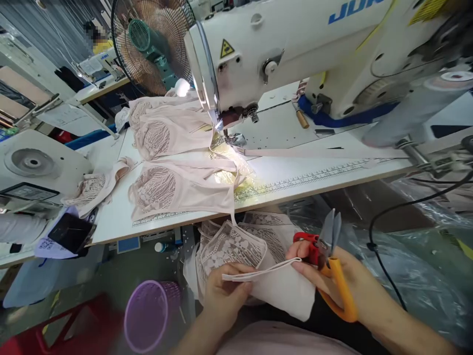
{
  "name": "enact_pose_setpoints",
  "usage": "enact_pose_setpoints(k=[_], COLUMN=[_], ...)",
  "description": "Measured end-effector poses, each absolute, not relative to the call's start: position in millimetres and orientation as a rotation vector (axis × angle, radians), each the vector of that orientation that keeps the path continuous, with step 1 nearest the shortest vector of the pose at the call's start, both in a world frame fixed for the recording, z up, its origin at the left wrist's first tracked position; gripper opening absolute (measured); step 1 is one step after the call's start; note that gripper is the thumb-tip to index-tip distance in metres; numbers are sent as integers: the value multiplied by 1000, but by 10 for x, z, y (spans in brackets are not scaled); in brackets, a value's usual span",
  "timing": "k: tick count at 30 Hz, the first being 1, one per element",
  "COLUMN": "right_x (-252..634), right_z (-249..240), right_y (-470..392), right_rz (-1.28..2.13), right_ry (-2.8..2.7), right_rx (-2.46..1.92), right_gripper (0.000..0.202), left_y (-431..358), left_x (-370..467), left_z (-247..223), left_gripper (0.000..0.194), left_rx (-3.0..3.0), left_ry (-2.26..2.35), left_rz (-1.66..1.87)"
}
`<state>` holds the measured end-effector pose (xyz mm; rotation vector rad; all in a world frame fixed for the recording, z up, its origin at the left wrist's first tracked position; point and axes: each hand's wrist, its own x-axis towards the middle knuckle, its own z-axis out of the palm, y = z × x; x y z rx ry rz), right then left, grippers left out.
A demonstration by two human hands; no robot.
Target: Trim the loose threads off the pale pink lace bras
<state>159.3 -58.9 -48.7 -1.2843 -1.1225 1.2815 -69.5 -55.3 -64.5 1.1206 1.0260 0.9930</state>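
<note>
A folded piece of pale pink fabric [283, 291] is stretched between my two hands, in front of my lap. My left hand [227, 291] pinches its left end between thumb and fingers. At its right end, my right hand [314, 271] grips the fabric and also carries a pair of scissors [336, 276] with red and orange handles. The scissor blades point upward, slightly apart. Just behind the fabric, lace bra pieces [236, 246] hang below the table edge. More beige lace bras [155, 190] lie joined in a row on the sewing table.
A white sewing machine [295, 54] stands over the table [295, 170], which has a ruler strip along its front edge. A purple basket [146, 315] and a red stool [74, 328] are on the floor at left. A fan [151, 44] stands behind. A black cable [373, 222] hangs at right.
</note>
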Motion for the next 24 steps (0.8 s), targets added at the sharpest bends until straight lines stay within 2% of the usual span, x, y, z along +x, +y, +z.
enact_pose_setpoints(k=[5,11,14,19,24], right_x=[1623,1647,1680,1697,1635], right_z=[-610,-693,-704,-691,-652], right_y=[-604,-626,-632,-637,-660], right_rz=[1333,1366,1394,1439,1238], right_ry=[-1071,-1101,-1071,-1152,-1233], right_rx=[-1389,-1291,-1325,-1258,-1290], right_gripper=[39,28,31,20,18], left_y=[-508,-464,-457,-529,-472], left_x=[-688,-690,-685,-634,-793], left_z=[-578,-545,-525,-623,-669], left_gripper=[37,13,10,16,29], left_rx=[1323,1752,1793,1414,1117], left_ry=[1059,1012,979,964,939], left_rz=[1081,1266,1299,1225,995])
